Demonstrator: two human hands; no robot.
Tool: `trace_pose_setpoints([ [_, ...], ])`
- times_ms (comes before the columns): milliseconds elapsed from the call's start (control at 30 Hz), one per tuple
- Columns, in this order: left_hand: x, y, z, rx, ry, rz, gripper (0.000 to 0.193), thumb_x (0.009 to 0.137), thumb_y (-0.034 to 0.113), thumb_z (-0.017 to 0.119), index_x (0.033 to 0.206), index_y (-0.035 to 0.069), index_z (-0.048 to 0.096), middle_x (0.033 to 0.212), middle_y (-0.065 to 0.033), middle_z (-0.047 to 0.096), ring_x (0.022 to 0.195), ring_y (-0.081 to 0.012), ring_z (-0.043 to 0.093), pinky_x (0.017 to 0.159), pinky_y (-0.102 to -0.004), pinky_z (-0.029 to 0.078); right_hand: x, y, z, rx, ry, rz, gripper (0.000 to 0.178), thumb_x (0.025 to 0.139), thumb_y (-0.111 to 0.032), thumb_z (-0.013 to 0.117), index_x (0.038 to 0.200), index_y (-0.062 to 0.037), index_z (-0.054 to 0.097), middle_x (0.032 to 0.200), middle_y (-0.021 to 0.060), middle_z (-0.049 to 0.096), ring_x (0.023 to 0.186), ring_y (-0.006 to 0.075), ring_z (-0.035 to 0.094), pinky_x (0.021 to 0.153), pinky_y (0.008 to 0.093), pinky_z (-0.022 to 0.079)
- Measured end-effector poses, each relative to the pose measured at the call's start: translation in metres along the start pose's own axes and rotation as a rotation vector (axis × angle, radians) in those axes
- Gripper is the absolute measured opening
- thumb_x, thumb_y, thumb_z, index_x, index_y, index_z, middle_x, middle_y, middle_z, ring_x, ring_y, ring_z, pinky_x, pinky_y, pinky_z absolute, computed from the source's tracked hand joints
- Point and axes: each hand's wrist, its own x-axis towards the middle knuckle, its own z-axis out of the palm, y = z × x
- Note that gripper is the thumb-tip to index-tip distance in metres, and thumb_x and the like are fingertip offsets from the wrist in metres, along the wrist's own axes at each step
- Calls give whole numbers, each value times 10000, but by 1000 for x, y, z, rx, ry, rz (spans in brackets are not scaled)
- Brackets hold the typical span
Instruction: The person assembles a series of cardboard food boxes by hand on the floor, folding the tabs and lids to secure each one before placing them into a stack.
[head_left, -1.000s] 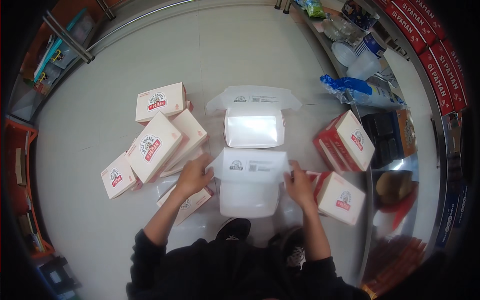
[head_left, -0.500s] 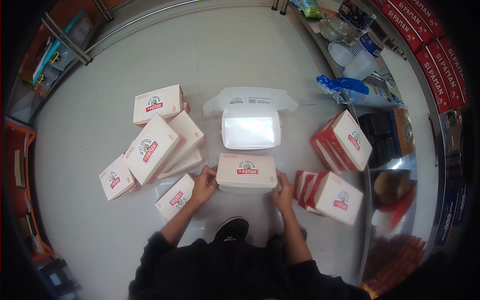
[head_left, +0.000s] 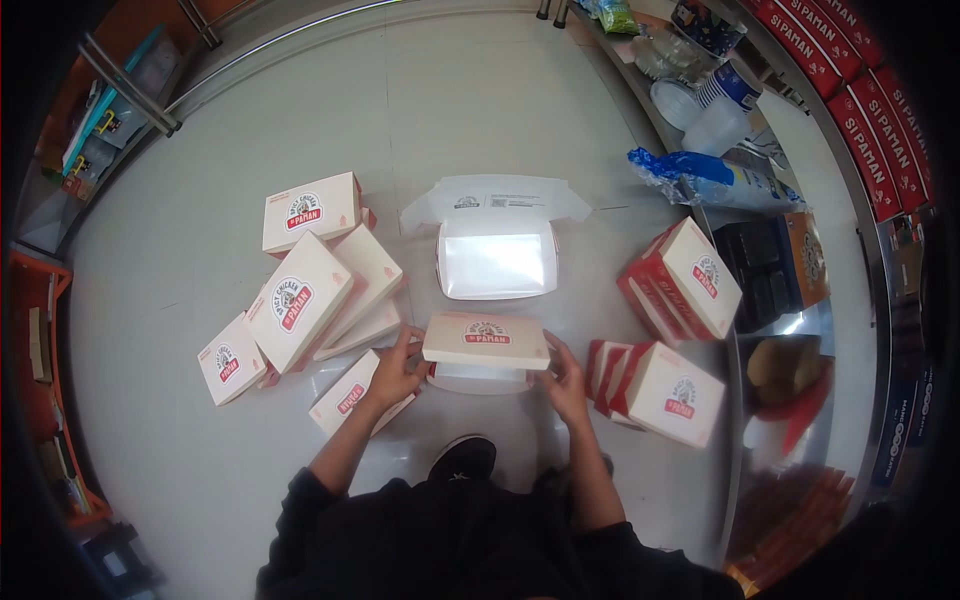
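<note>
Between my hands is a white and red cardboard takeaway box [head_left: 484,342], its lid lifted away from the base on the side near me, so a strip of pale inside shows. My left hand [head_left: 400,370] grips its left end, fingers along the side and thumb at the near corner. At the right end, my right hand [head_left: 565,382] grips the lid edge in the same way. Just beyond it lies an open takeaway box [head_left: 497,262], white inside, its lid folded back flat and away from me. One closed box [head_left: 350,392] lies beside my left forearm, partly hidden by it.
A loose pile of closed boxes [head_left: 300,297] is at the left. Two leaning groups, one farther [head_left: 690,270] and one nearer [head_left: 672,395], are at the right. A metal shelf with cups [head_left: 730,88] and a blue plastic pack [head_left: 710,180] borders the right side; my shoe [head_left: 463,458] is close by.
The near box's lid has been raised on my side, opening a gap above its base. Both hands have shifted slightly along its ends.
</note>
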Motion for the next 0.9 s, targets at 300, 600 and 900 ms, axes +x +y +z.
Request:
trace_pose_setpoints([
  [300, -3, 2, -9, -173, -137, 101, 717, 826, -60, 524, 1435, 136, 200, 1061, -140, 651, 887, -190, 639, 582, -313, 560, -13, 1, 8, -318, 26, -63, 535, 878, -55, 534, 1398, -67, 409, 1337, 126, 505, 1266, 251, 427, 1036, 368, 356],
  [600, 13, 1, 2, -483, 52, -175, 376, 901, 235, 599, 1246, 113, 511, 1134, -83, 617, 1042, -182, 595, 834, -325, 491, 13, -13, 7, 339, 98, 319, 394, 853, -134, 624, 1226, -32, 550, 1102, 96, 597, 1027, 178, 549, 863, 342, 450],
  [900, 22, -1, -4, -554, 40, -337, 335, 871, 260, 646, 1108, 44, 553, 1018, -82, 618, 968, -176, 608, 791, -344, 521, 30, -18, 1, 393, 84, 555, 350, 818, -170, 665, 1120, -3, 605, 1012, 96, 620, 954, 196, 585, 770, 385, 494],
])
